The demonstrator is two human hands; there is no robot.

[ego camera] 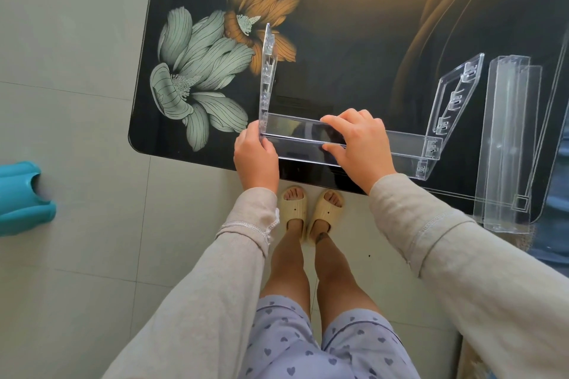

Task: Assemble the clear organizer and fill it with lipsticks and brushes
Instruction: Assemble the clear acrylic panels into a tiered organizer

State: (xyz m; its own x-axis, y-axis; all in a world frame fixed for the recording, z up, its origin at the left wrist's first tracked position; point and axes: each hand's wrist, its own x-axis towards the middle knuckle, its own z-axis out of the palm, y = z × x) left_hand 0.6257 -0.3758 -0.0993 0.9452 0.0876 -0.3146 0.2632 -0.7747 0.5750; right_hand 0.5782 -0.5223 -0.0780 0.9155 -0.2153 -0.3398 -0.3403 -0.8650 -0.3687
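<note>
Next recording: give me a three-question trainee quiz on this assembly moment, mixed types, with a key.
1. True or false: lipsticks already stand in the shelf.
2. The left hand grips: A) the left panel B) a lipstick C) a brush.
3. Fill in: the spare shelves lie on the table to the person's ____.
Key: 1 false; 2 A; 3 right.
</note>
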